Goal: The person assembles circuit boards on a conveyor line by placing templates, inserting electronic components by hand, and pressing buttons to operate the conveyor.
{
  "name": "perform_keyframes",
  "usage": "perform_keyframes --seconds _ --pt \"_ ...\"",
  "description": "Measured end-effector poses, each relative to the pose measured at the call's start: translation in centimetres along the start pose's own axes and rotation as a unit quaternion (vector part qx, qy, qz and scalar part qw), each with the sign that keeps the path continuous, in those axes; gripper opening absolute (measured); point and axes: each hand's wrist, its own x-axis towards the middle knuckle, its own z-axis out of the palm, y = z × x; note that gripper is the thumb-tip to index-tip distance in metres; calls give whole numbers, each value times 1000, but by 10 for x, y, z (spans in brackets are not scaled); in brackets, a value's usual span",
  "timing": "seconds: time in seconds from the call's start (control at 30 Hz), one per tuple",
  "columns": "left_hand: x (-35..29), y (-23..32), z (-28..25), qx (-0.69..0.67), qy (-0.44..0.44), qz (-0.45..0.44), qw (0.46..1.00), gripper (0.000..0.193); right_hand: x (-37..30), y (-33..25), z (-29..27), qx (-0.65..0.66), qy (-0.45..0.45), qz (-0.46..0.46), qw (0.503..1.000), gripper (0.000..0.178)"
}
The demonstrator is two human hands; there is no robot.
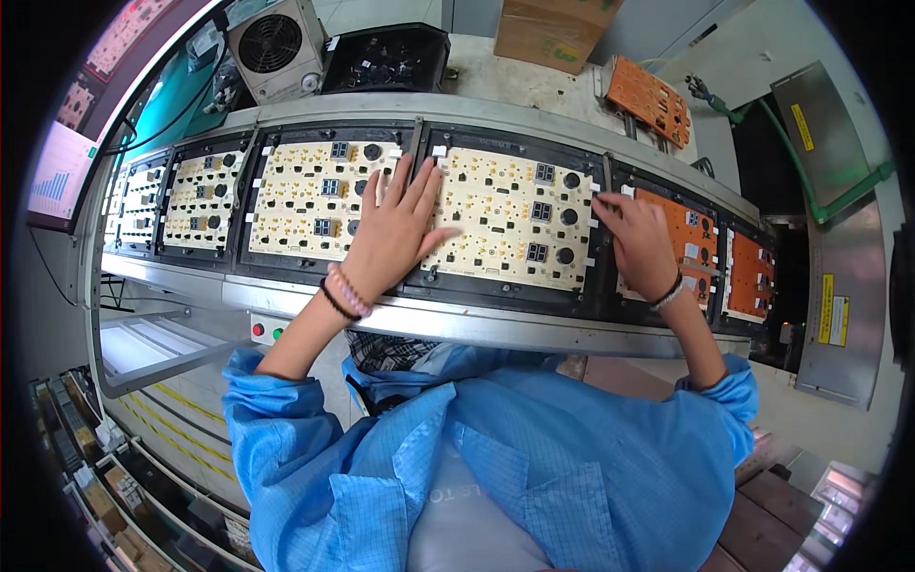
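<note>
In front of me a cream circuit board (491, 243) with digit displays and round black parts lies in a black carrier frame (515, 141). My left hand (393, 229) lies over its left edge, fingers stretched out and pointing away from me. Part of the neighbouring cream circuit board (295, 200) is covered by that hand. At the right edge of the middle board my right hand (640, 236) is bent, its fingertips close to a small white clip (593, 225). Whether those fingers pinch anything is too small to make out.
Orange boards (748, 276) sit in frames farther right on the metal rail (477, 319). Behind the rail stand a black bin (386, 59), a fan unit (272, 46), a cardboard box (553, 33) and a raised orange board (650, 100). A monitor (59, 176) is at the left.
</note>
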Motion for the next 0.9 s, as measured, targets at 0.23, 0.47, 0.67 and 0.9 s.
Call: perform_keyframes --seconds 0.23,0.47,0.67,0.9 --pt "-8 3 -16 -53 -21 4 998 71 -14 -19 21 -119 -12 -18 993 50" --pt "-29 12 -26 -25 -44 18 999 79 -24 -45 -11 -66 -10 25 997 52" --pt "-52 18 -41 -86 -63 18 994 71 -50 -70 -9 -42 -40 40 998 47" --pt "-48 18 -36 -80 -55 19 995 70 -36 -55 -20 29 -68 21 997 46"
